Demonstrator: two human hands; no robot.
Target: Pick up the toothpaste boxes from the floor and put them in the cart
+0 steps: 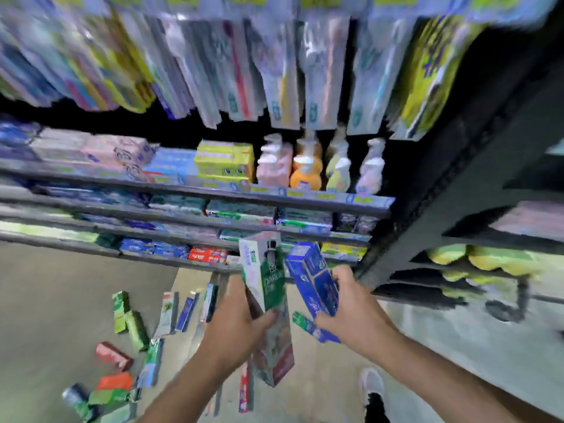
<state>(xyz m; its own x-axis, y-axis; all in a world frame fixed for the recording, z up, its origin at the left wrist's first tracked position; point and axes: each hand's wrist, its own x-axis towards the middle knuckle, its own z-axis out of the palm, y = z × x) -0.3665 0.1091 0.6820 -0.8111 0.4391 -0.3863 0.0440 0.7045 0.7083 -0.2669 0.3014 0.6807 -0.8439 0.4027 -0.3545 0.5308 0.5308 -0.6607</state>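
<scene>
While both hands are raised in front of the shelving, with much of the view motion-blurred:

Left hand (236,319): curled round a bundle of toothpaste boxes; green-and-white box (265,270) on top, standing roughly upright; more boxes behind and below it, one with a reddish end (274,358).

Right hand (351,306): grasping a blue box (314,277), tilted with its top leaning left; second blue-green box (314,328) sticking out below the fingers.

Held bundles: side by side, close, apparently not touching.

Boxes on the floor (45,300): scattered lower left; green boxes (129,322), a white one (168,312) and a blue one (186,312) nearer the shelf; dark red box (113,356), orange-red box (114,381) and a small green heap (106,398) nearer the bottom edge; long red box (245,389) lying under the left forearm.

Shelves (213,195): rows of boxed toothpaste; pump bottles (305,169) on the upper shelf; hanging toothbrush packs (280,74) above, blurred.

Right side: dark shelf unit (476,184) with yellow-green packs (476,254).

Shoe (370,384): white, bottom centre-right, on the floor.

Cart: not identifiable.
</scene>
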